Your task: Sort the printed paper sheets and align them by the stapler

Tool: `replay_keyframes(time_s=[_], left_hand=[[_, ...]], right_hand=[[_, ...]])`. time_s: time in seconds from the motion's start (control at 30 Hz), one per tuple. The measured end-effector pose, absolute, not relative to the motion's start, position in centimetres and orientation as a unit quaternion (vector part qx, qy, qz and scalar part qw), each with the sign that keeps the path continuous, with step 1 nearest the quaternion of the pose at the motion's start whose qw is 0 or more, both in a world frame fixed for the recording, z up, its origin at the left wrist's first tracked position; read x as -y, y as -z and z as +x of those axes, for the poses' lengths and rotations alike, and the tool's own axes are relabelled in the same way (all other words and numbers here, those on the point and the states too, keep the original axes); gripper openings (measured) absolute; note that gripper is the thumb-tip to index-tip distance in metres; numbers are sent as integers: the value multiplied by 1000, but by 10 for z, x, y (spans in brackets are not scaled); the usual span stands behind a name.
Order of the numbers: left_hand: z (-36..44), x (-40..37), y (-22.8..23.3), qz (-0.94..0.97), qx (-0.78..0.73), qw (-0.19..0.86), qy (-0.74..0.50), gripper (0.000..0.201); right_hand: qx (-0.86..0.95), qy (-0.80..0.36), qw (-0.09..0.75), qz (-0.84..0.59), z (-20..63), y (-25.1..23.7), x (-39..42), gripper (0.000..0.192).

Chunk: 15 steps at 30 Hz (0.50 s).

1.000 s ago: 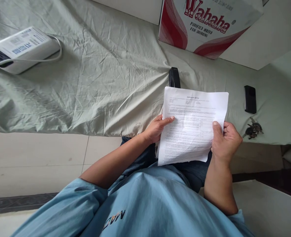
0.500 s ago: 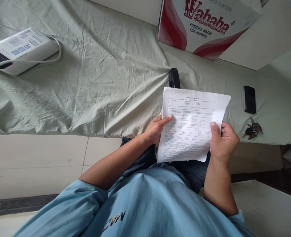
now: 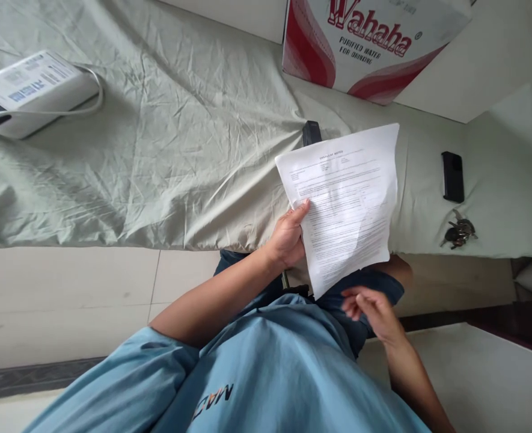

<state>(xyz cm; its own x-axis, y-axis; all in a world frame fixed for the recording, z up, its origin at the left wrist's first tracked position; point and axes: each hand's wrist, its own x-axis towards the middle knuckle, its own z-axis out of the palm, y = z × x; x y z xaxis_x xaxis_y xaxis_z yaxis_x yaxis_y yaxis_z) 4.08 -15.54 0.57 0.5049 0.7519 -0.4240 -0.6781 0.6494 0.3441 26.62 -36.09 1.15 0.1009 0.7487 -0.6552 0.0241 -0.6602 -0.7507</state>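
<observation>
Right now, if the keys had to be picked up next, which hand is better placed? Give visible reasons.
Probably the right hand: it appears empty and is nearer the keys, while the left hand grips the printed paper by its left edge.

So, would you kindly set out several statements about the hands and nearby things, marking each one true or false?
1. The left hand grips the printed paper. True.
2. The right hand also grips the paper. False: the right hand is apart from it, near its lower edge.
3. The keys lie near the black phone. True.
4. The paper is blank. False: it bears printed lines.
5. The carton reads "Wahaha". True.
</observation>
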Motion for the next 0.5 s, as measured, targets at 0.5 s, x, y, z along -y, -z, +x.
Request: replay_keyframes(time_s=[0.5], left_hand=[[1,114,-28,270,-256,828,-419,34]], right_hand=[[292,-273,647,-650,265,-34,283,81]])
